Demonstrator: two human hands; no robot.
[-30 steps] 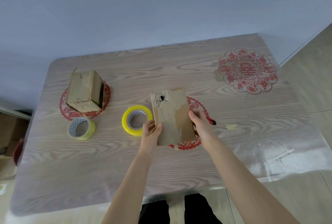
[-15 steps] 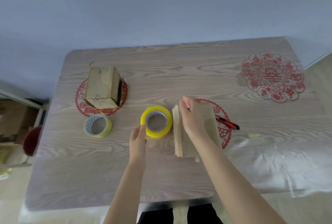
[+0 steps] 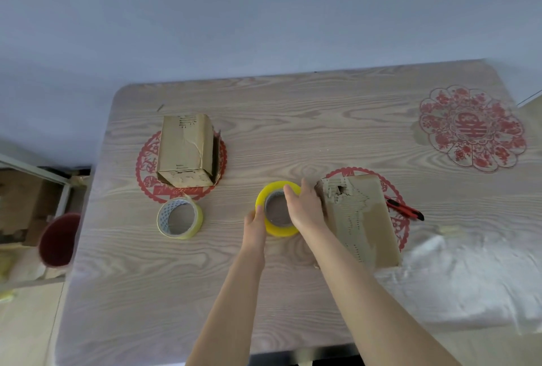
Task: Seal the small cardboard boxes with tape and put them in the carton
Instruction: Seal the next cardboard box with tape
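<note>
Since both grips are on the yellow tape roll, I'd say this is the fetch-the-tape step, with nothing freshly sealed as far as I can tell. The right grip comes over the top with fingers hooked on the far rim, so it's grasping the roll. The left grip sits against the roll's near-left side. I can't tell if it's clenched round it or only touching.

The roll lies flat on the desk, just left of the small box. That box lies flat on a red paper-cut mat, ragged torn end pointing away. A second small box sits well apart to the left, with a paler tape roll in front of it. A red cutter is just right of the near box.

Handling-wise, the roll is probably rigid and fairly light, but the outer wrap looks slick, so I'd hold it by core and rim. The box looks thin and soft, so take it by the long edges, not the chewed-up end.

A brown cardboard shape off the desk's left edge might be the carton, not sure.
</note>
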